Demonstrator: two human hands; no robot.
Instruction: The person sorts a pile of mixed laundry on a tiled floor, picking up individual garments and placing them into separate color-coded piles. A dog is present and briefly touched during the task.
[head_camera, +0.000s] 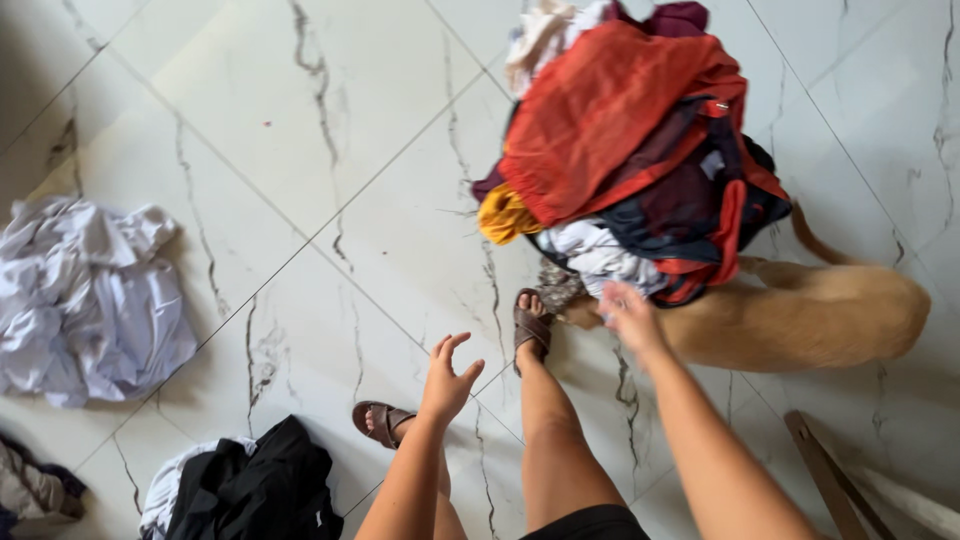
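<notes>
1. Our right hand (630, 315) reaches toward the pile of clothes (640, 150) just ahead of it, at the pale cloth (600, 255) along the pile's near edge. The hand is blurred, so we cannot tell whether its fingers are spread or pinching anything.
2. Our left hand (448, 380) hangs free with fingers spread, holding nothing, above the floor (300, 120) between our two sandalled feet.
3. To do this well, we judge it best to take one loose piece from the near edge instead of pulling from underneath, since the red cloth (610, 110) and dark pieces sit heaped on top and could slide off.
4. A tan dog (800, 315) lies just beyond the right hand, touching the pile's lower side; it may be lying on some cloth, so we should tug gently.
5. Well to the left of the left hand lies a crumpled lilac cloth (90, 300); below that hand, near our left foot, a black garment (255, 490) lies partly over something white.
6. A wooden piece (830, 480) leans low on the right, near our right forearm.
</notes>
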